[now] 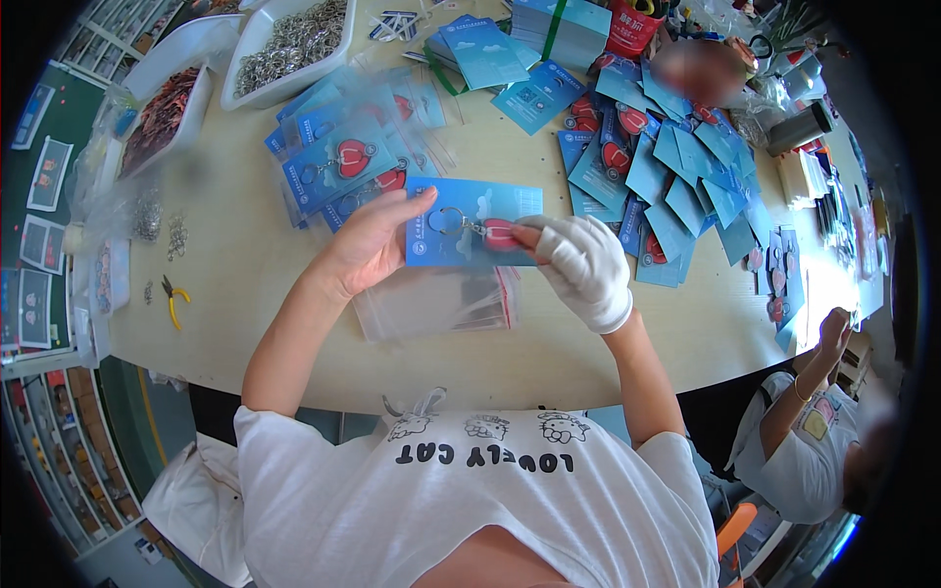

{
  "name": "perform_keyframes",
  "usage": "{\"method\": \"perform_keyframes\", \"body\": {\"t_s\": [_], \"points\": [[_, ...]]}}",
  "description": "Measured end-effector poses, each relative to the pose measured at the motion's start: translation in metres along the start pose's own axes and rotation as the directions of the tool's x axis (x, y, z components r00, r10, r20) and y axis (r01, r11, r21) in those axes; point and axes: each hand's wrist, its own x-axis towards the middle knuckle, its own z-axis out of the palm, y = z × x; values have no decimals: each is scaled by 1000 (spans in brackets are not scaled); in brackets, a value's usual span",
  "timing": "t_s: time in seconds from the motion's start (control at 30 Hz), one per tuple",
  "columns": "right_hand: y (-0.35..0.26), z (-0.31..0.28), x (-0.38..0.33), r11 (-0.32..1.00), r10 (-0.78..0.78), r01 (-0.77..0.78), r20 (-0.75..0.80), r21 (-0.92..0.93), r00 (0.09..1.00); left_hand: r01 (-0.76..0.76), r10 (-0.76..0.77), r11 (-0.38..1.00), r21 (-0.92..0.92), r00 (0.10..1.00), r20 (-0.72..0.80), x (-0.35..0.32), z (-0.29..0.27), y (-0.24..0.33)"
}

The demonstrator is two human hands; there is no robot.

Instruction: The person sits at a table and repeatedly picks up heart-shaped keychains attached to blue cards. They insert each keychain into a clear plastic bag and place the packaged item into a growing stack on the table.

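Between both hands, above the table, is a blue backing card (451, 250) with a red keychain (500, 233) and its metal ring lying across it. My left hand (377, 235), bare, grips the card's left end with the thumb on top. My right hand (588, 269), in a white glove, pinches the red charm near the card's right end. Below the card lie clear plastic bags (426, 309) with a red seal strip. Bagged keychain cards (343, 162) are heaped just beyond my left hand.
White bins hold metal rings (294, 54) and red pieces (167, 118) at the far left. Yellow-handled pliers (174, 302) lie on the left. A big pile of carded keychains (667, 167) covers the right, near bundled blue cards (559, 34). Another person (804, 431) sits at right.
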Motion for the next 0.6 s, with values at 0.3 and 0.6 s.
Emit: {"method": "perform_keyframes", "body": {"t_s": [0.3,0.6], "points": [[-10,-16,14,951,190,-182,-9,251,982,-42,42,999,13,999,-33,1,9,5],[8,-19,17,992,-15,30,-119,120,993,-9,9,1000,21,1000,-1,1,14,9]]}}
